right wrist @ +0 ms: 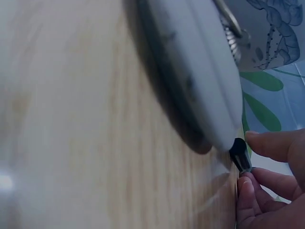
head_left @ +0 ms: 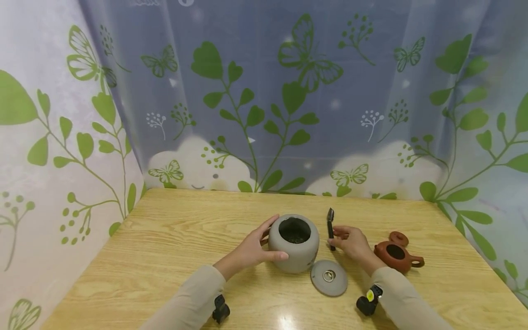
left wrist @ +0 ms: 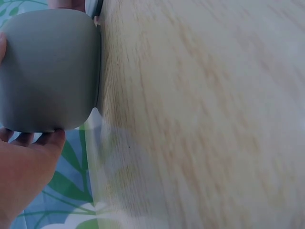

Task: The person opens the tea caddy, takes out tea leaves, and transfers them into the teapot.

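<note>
In the head view my left hand (head_left: 255,247) grips the side of a round grey tea jar (head_left: 292,263), thumb across its front and fingers behind. The jar stands uncovered, its wide mouth showing dark contents. In the left wrist view the jar (left wrist: 47,71) fills the upper left, fingers against its wall. My right hand (head_left: 352,244) pinches a slim black-handled tool (head_left: 330,224) by its lower part, the narrow head pointing away from me. Its dark end (right wrist: 240,153) shows between thumb and fingers in the right wrist view.
The jar's round grey lid (head_left: 328,286) lies in front of the jar, metal ring up. Right of my right hand sits a reddish-brown teapot (head_left: 387,256) with an open top; its small lid (head_left: 398,238) lies behind it. A patterned curtain (head_left: 255,114) closes off the table's back.
</note>
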The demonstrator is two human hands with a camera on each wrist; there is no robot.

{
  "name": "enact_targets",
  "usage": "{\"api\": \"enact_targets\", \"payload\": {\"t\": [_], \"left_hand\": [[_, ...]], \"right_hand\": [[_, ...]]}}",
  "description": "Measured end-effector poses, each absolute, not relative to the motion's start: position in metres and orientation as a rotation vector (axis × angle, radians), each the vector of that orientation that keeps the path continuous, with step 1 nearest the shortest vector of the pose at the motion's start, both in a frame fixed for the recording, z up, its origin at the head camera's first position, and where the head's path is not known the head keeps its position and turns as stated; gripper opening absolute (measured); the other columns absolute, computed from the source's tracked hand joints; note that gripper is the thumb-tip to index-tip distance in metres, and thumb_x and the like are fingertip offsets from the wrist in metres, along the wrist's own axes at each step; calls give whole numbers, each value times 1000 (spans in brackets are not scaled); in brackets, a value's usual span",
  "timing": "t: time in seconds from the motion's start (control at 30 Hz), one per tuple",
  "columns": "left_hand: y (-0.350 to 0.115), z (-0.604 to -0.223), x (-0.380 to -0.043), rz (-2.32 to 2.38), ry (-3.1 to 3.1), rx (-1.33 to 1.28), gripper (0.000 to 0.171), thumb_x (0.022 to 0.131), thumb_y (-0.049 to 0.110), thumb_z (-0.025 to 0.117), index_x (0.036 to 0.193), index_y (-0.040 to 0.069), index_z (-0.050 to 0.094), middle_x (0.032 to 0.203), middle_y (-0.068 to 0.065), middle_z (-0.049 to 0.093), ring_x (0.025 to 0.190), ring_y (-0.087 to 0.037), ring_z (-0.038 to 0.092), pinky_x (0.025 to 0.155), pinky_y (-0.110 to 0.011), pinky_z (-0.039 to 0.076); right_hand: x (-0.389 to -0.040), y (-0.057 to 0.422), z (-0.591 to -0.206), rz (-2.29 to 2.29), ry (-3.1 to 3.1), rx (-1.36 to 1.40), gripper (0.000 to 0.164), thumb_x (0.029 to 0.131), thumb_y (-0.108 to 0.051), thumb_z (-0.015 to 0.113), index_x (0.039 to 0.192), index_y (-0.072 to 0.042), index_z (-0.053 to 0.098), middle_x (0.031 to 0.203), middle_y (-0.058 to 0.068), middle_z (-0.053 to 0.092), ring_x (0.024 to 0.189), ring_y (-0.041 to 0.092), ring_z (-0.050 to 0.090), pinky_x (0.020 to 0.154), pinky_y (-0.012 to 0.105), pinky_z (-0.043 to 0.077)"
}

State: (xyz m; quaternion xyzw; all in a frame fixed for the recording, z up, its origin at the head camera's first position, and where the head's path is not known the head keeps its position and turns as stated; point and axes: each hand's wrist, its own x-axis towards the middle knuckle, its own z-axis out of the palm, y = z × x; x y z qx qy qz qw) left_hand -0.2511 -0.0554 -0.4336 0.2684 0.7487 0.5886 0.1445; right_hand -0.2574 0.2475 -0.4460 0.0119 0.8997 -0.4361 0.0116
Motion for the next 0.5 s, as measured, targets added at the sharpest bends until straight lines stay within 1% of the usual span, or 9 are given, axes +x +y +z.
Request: {"api": "enact_targets", "payload": {"t": [0.17, 0.27, 0.43, 0.5], "left_hand": [[-56, -435, -251, 1697, 2157, 778, 95, 80, 31, 80, 153, 30, 19, 158, 3, 22, 144, -24, 24, 114, -44, 27], [-55, -436, -251, 1691, 2164, 777, 95, 80, 31, 80, 153, 30, 19, 157, 4, 22, 144, -24, 24, 114, -43, 28], [-56, -436, -252, 1688, 2166, 778, 95, 80, 32, 80, 153, 31, 19, 157, 4, 22, 144, -23, 24, 114, -43, 28], [-56, -436, -252, 1690, 2164, 780, 95, 80, 31, 79, 154, 29, 19, 157, 3, 22, 144, -24, 25, 114, -44, 28]], "right_hand": [[-259, 246, -446, -1333, 2818, 49, 49, 85, -8, 71, 127, 10, 56, 114, 24, 63, 106, 36, 59, 84, 42, 50], [-260, 247, -446, -1328, 2816, 56, 49, 84, -9, 72, 127, 10, 56, 108, 21, 64, 102, 34, 60, 82, 42, 50], [-262, 247, -445, -1300, 2830, 61, 47, 84, -10, 73, 124, 10, 58, 99, 16, 65, 95, 29, 61, 71, 32, 48], [-264, 247, -447, -1280, 2849, 58, 46, 83, -9, 73, 123, 10, 59, 97, 14, 65, 94, 28, 61, 67, 29, 47]]}}
